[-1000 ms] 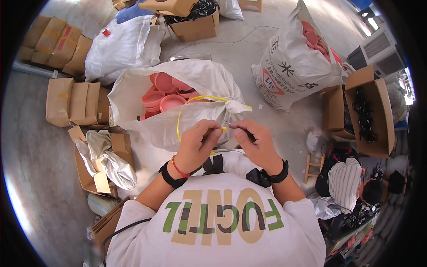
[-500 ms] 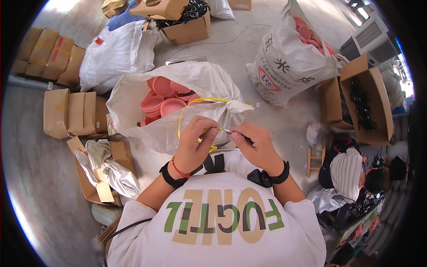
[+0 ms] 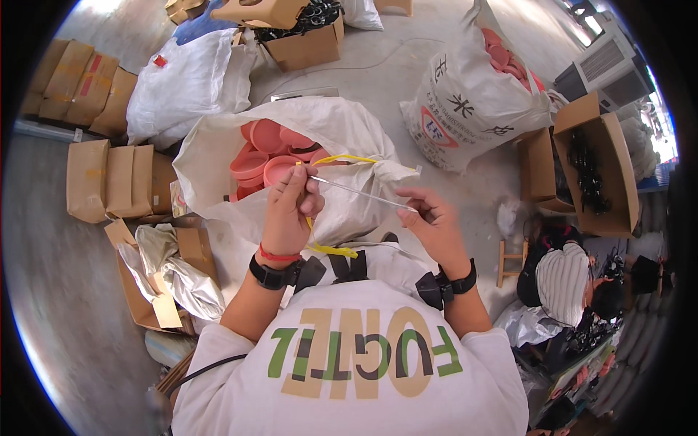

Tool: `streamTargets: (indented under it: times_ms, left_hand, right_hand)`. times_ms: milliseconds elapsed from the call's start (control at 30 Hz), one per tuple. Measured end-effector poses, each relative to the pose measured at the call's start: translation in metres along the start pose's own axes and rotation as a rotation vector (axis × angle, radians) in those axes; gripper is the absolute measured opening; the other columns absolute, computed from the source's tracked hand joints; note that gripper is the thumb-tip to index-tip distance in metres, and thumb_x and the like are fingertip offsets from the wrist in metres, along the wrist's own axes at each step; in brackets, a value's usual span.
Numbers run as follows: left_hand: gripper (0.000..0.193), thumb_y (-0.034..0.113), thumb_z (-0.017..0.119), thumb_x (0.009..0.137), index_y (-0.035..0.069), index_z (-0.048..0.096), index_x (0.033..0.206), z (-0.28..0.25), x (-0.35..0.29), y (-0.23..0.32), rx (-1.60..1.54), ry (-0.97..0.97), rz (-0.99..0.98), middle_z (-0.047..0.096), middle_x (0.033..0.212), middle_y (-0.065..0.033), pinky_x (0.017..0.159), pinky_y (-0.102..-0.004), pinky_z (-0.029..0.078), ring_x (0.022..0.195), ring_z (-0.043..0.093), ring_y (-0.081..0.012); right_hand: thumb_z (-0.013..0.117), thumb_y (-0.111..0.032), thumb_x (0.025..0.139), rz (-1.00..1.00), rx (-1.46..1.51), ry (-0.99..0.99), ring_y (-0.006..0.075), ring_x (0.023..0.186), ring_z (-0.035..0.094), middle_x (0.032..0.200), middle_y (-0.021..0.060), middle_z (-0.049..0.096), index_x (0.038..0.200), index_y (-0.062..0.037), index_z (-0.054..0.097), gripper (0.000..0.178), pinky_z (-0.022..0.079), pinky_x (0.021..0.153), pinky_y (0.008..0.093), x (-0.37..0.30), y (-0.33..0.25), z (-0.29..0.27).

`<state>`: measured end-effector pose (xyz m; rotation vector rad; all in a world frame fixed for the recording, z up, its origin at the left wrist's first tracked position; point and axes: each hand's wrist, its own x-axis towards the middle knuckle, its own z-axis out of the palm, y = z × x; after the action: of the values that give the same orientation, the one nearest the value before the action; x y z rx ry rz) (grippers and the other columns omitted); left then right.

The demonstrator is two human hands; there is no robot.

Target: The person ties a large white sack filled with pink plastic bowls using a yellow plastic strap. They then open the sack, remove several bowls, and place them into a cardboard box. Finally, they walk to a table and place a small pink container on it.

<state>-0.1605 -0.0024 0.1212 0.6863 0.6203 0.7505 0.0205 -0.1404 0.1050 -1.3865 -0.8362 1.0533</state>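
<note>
A thin, shiny, needle-like rod (image 3: pixel 356 190) stretches between my two hands, slanting down to the right. My left hand (image 3: pixel 286 211) is closed, pinching its left end between the fingers. A narrow yellow strap (image 3: pixel 342 252) runs from under that hand, and a bit of yellow shows at its fingertips. My right hand (image 3: pixel 435 225) pinches the other end, with its remaining fingers curled. Just beyond lies a white woven sack (image 3: pixel 211 156), its mouth wide and pink round plastic pieces (image 3: pixel 267 136) inside. Yellow strap also crosses its bunched, knotted corner (image 3: pixel 385 173).
A second white sack (image 3: pixel 465 109) of pink pieces stands far right. Cartons with black parts (image 3: pixel 592 171) are at the right. More cartons (image 3: pixel 120 182) and a full white bag (image 3: pixel 182 83) line the left. A small wooden stool (image 3: pixel 511 263) and another person (image 3: pixel 563 283) are at right.
My hands, close together before, have drawn apart: the left moved up and left, the right slightly right. The rod now shows at greater length between them.
</note>
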Motion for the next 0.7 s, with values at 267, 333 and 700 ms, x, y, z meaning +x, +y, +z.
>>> streamTargets:
  times_ms: [267,333,700]
  left_hand:
    - [0.026,0.025,0.039,0.092,0.004,0.054,0.091,-0.004,-0.007,-0.047,-0.192,-0.164,-0.467,0.05,0.074,0.0002,0.056,-0.0224,0.037,0.064,0.046,-0.0093]
    - [0.025,0.024,0.038,0.092,0.005,0.053,0.097,0.005,-0.012,-0.045,-0.108,-0.085,-0.45,0.052,0.076,0.0002,0.064,-0.0232,0.04,0.071,0.049,-0.0106]
    - [0.021,0.022,0.048,0.09,0.005,0.058,0.094,-0.025,-0.034,-0.046,-0.023,0.221,-0.174,0.057,0.083,-0.0018,0.074,-0.0262,0.041,0.079,0.051,-0.0114]
  right_hand:
    - [0.053,-0.01,0.087,-0.141,0.169,-0.169,0.0071,0.07,0.054,0.083,0.0025,0.059,0.104,-0.0007,0.057,0.02,0.043,0.062,0.0205,0.015,0.025,0.042]
    - [0.051,-0.012,0.088,0.014,0.341,-0.157,0.0066,0.07,0.054,0.082,0.0031,0.059,0.103,-0.0001,0.057,0.019,0.043,0.062,0.0195,0.013,0.034,0.044]
    - [0.036,-0.031,0.095,-0.141,0.177,-0.239,0.0067,0.058,0.048,0.069,0.0032,0.053,0.074,-0.0027,0.048,0.037,0.041,0.055,0.0223,0.021,0.057,0.025]
